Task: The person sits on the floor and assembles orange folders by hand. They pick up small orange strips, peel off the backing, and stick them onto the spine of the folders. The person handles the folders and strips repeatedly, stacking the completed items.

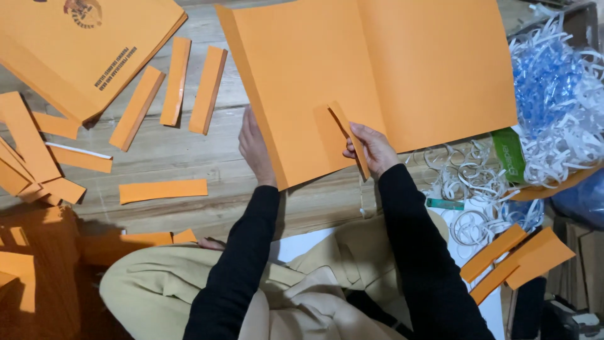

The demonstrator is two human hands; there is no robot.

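Setting: a person sits on a wooden floor, seen from above, black sleeves and beige trousers in view.
Container: a box at the upper right, cut off by the frame, holds a heap of white paper shreds and blue plastic; more white curls spill onto the floor beside it.
Main sheet: a large orange folder lies open on the floor ahead of the knees, its centre crease running away from the person and leaning a little left; its top edge is cut off.
Strip: a narrow orange strip stands on edge on the folder's lower part, its long axis slanting from upper left down to lower right.
Right hand: fingers pressed together, pinching the strip.
Left hand: lies flat at the folder's left edge; fingertips slip under the sheet, so their spread cannot be told.
Hard to make out: a small clear object on the floor below the right wrist.
Elsewhere: loose orange strips and a printed orange folder stack lie left.
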